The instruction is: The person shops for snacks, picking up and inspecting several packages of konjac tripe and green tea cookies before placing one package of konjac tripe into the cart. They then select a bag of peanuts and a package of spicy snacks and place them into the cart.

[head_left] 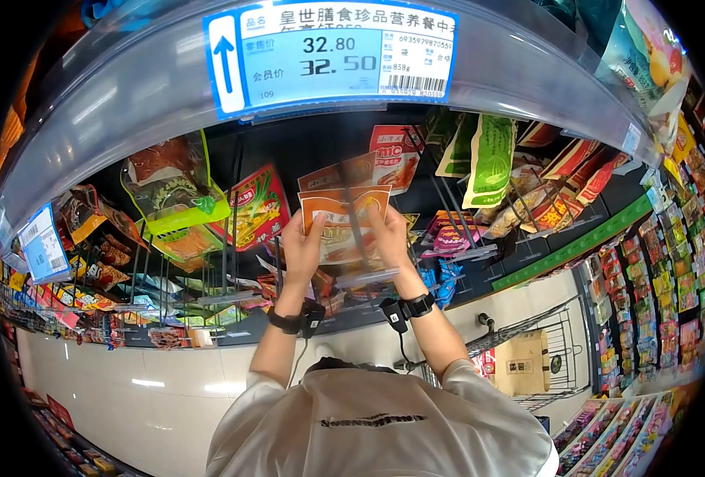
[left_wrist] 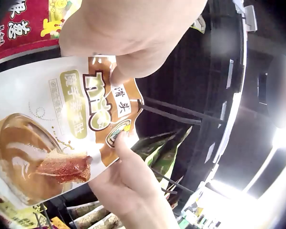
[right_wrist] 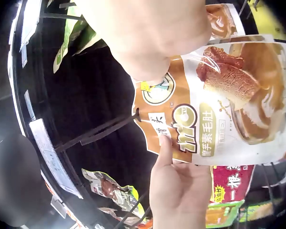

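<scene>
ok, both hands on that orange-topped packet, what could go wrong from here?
The hook runs through a hole atop the orange-topped packet, so uneven pulling could tear it. The clear holder at the hook's front might snag it. The left hand is close to the red packet and could knock it.

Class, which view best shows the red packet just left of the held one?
The head view: nearly all the front of the red packet shows. The left wrist view crops it, top left; the right wrist view shows only part, below the held packet.
</scene>
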Demonstrator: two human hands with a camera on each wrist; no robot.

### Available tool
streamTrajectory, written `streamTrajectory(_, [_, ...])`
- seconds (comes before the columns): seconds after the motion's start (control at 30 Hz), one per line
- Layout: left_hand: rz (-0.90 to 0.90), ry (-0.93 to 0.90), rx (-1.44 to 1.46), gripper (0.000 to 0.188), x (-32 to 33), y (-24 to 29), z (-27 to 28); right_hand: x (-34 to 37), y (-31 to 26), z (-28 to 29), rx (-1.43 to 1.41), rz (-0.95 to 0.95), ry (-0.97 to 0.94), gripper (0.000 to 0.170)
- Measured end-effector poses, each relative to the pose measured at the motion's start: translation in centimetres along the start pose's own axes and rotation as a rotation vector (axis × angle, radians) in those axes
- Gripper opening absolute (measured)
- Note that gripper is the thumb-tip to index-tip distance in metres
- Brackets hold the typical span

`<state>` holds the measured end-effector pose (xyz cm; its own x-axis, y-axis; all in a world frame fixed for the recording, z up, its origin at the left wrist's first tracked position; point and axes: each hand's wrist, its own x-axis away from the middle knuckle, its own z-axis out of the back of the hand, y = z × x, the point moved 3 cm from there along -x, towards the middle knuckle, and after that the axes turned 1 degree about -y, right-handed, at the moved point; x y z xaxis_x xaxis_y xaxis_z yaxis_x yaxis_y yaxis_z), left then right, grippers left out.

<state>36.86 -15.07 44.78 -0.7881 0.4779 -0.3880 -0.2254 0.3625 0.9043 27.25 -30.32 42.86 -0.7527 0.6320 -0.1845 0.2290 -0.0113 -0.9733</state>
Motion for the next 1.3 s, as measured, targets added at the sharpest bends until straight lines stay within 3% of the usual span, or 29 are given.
streamTrajectory(0.13, [0.023, 0.022, -0.048, 0.019, 0.3, -0.9, 0.4, -0.3, 0.9, 0.1, 0.076, 0.100, 0.048, 0.026])
streamTrajectory(0.3, [-0.018, 0.066, -0.048, 0.018, 2.0, -2.9, 0.7, 1.7, 2.3, 1.4, 0.045, 0.009, 0.038, 0.027])
streamTrajectory(0.4, [0.123, 0.085, -0.095, 0.018, 4.0, -3.1, 0.7, 2.8, 6.3, 3.2, 0.104, 0.019, 0.050, 0.027])
streamTrajectory(0.5, [0.113, 0.079, -0.151, 0.022, 5.9, -5.4, 1.1, 4.9, 4.9, 3.5, 0.196, 0.009, 0.096, 0.026])
streamTrajectory(0.6, [0.216, 0.018, -0.098, 0.033, 7.7, -3.7, 0.3, 6.9, 4.8, 4.2, 0.270, 0.037, 0.090, 0.024])
streamTrajectory(0.7, [0.184, -0.053, -0.423, 0.049, 9.4, -6.3, 1.5, 8.8, 7.1, 5.3, 0.303, 0.062, 0.105, 0.018])
streamTrajectory(0.83, [0.145, 0.071, -0.761, 0.065, 12.7, -4.8, 0.7, 11.3, 11.4, 6.9, 0.213, 0.076, 0.080, 0.018])
streamTrajectory(0.87, [0.044, 0.125, -0.852, 0.066, 13.9, -4.9, 0.5, 12.2, 12.1, 7.2, 0.198, 0.041, 0.080, 0.018])
streamTrajectory(0.97, [-0.023, 0.072, -0.945, 0.064, 16.5, -4.0, -0.7, 14.9, 12.1, 7.7, 0.093, -0.082, 0.110, 0.019])
streamTrajectory(1.07, [-0.018, -0.001, -0.959, 0.053, 18.7, -3.5, -1.9, 17.0, 12.8, 8.3, 0.195, -0.169, 0.123, 0.021])
streamTrajectory(1.2, [0.003, -0.124, -0.890, 0.046, 20.4, -4.3, -3.6, 19.8, 13.7, 9.6, 0.285, -0.058, 0.046, 0.018])
streamTrajectory(1.23, [-0.003, -0.162, -0.854, 0.046, 20.5, -5.0, -3.6, 20.7, 14.2, 9.9, 0.029, -0.147, 0.017, 0.018])
streamTrajectory(1.3, [0.006, -0.195, -0.786, 0.044, 20.6, -5.5, -3.7, 22.6, 15.8, 11.6, 0.132, -0.168, 0.037, 0.019])
